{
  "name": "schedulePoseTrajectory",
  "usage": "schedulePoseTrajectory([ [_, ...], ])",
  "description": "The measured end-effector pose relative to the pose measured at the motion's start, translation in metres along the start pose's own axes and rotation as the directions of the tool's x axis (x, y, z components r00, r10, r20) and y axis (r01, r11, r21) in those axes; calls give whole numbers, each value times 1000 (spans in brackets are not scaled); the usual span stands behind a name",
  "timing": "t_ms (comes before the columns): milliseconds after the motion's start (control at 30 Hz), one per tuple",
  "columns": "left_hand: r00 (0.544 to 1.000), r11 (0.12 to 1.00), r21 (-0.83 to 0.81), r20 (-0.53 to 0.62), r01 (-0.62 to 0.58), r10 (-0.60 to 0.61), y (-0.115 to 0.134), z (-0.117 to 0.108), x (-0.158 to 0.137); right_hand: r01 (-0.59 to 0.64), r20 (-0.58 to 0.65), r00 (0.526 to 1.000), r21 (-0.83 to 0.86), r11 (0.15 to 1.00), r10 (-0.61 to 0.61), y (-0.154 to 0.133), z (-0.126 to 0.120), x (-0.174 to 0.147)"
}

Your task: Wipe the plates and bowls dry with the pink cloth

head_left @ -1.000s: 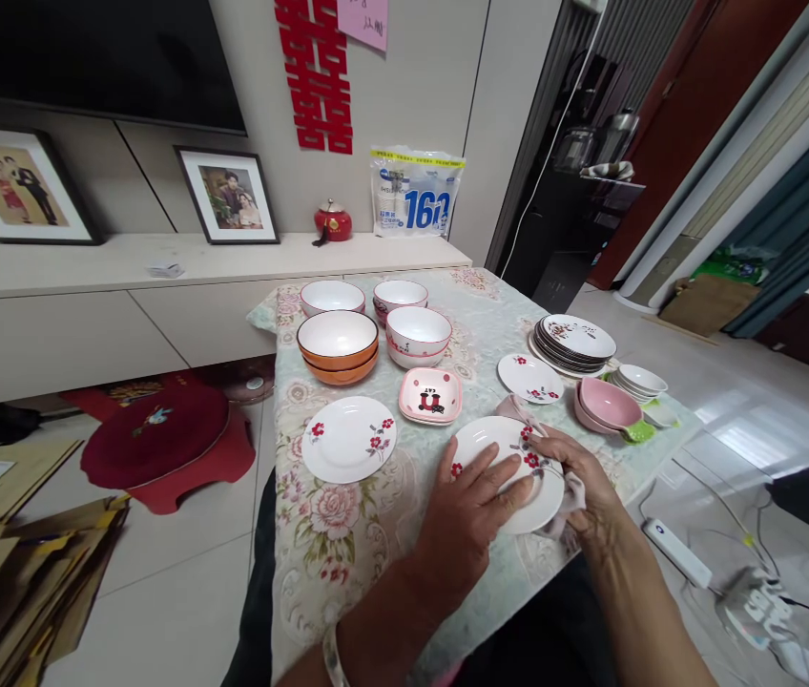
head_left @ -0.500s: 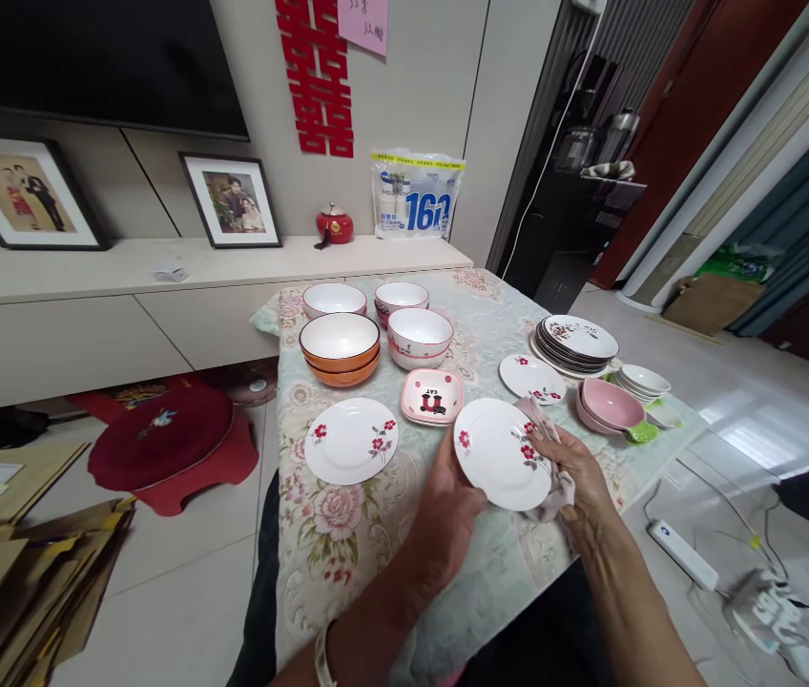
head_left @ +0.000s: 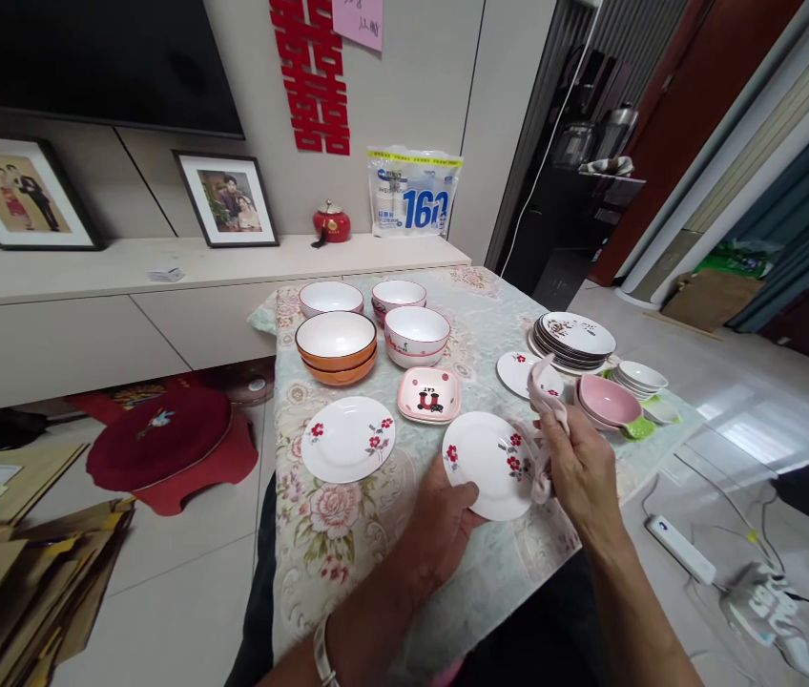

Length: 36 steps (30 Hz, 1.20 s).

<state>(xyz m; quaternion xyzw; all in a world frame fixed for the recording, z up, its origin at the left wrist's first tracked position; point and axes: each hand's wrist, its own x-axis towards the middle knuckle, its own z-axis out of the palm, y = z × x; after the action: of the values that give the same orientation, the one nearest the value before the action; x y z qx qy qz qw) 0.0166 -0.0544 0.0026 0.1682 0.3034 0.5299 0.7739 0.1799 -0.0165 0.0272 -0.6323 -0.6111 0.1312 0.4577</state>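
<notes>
My left hand (head_left: 440, 525) grips a white plate with red flowers (head_left: 487, 472) by its lower left rim, thumb on top. At the plate's right edge, my right hand (head_left: 580, 463) is closed on a pale pink cloth (head_left: 546, 401), which hangs down against the rim. A matching flowered plate (head_left: 347, 444) lies flat on the table to the left. Another flowered plate (head_left: 514, 372) rests behind the cloth, partly hidden by it. Just beyond the held plate sits a square pink cat dish (head_left: 428, 393).
Orange bowls (head_left: 337, 358) and white bowls with red rims (head_left: 417, 334) stand at the back left of the flowered tablecloth (head_left: 340, 563). To the right are stacked dark-edged plates (head_left: 576, 334), pink bowls (head_left: 609, 401) and small white bowls (head_left: 640, 377). A red stool (head_left: 161, 439) stands left of the table.
The held plate has moved slightly left and down. My right hand has drawn the cloth off the plate's face to its right edge, with the cloth now bunched higher.
</notes>
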Motion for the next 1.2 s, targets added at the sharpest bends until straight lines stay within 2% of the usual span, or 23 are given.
schedulePoseTrajectory([
  [33,1000,1000,5,7,4,-4,0,0,0,47,19,999,-22,999,-47,-6,1,-1],
  [100,1000,1000,6,25,8,-8,-1,0,0,115,131,985,-46,992,-108,-12,4,-4],
  [200,997,1000,-13,75,-7,8,-1,-2,1,164,300,946,-117,980,-122,-12,5,-9],
  [300,994,1000,-27,106,-12,15,-1,-3,3,206,298,942,-139,969,-157,-9,-8,-11],
  [333,995,1000,-26,101,-12,15,-1,-3,3,249,330,924,-129,960,-195,-8,-14,-12],
  [367,996,1000,-21,88,-12,13,-1,-3,3,304,398,887,-116,946,-236,-7,-19,-12],
  [467,999,1000,-3,47,5,-5,-1,-2,3,439,638,715,-92,894,-286,0,-27,-13],
  [500,999,1000,5,38,14,-15,-1,-1,2,453,672,688,-103,885,-274,3,-26,-13],
  [533,999,1000,16,32,22,-22,-1,-1,2,455,679,687,-125,881,-259,7,-22,-13],
  [567,999,999,26,34,27,-28,-1,0,2,449,660,710,-157,880,-245,11,-18,-12],
  [667,997,998,54,71,40,-44,-2,0,1,401,535,817,-259,879,-215,18,-1,-9],
  [733,994,997,64,93,44,-50,-1,0,0,355,449,869,-276,893,-207,17,11,-7],
  [833,995,997,59,87,46,-51,1,2,-2,312,385,897,-206,928,-216,11,27,-6],
  [933,996,998,33,82,44,-47,2,2,-2,336,407,869,-68,940,-281,3,38,-9],
  [1067,996,999,36,80,35,-38,2,-2,-1,342,559,752,122,932,-349,-4,31,-11],
  [1133,994,998,43,96,41,-45,1,-4,0,334,645,688,127,934,-334,-2,19,-10],
  [1200,995,998,48,81,47,-51,1,-4,1,349,692,664,48,936,-283,4,7,-6],
])
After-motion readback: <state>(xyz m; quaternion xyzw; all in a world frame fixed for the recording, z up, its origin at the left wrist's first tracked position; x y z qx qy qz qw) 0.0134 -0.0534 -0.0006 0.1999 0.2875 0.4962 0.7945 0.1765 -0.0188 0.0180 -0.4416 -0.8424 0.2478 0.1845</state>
